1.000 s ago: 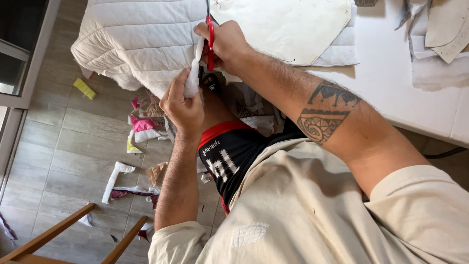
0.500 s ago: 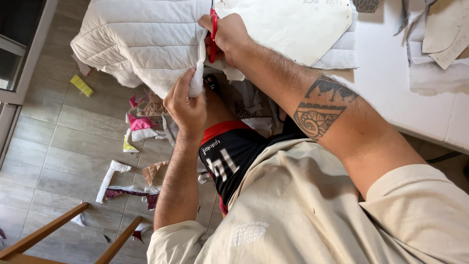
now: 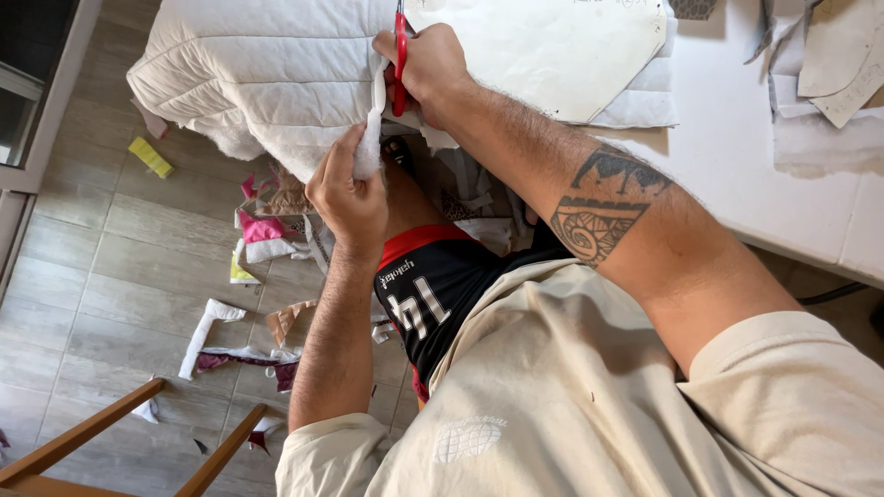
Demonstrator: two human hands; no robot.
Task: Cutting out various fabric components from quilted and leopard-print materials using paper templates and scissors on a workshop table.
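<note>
At the table (image 3: 737,138) edge, the right hand (image 3: 428,64) is closed around red scissors (image 3: 400,60), their blades hidden at the top of the view. Just below, the left hand (image 3: 350,198) pinches a white strip (image 3: 371,129) hanging from the quilted fabric (image 3: 249,74). A paper pattern (image 3: 552,51) lies on the fabric beside the scissors. Scraps (image 3: 262,230) litter the floor (image 3: 92,276).

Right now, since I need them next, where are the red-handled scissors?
In the head view, top centre: the red-handled scissors are in the right hand, at the quilted fabric's edge beside the paper pattern.
</note>
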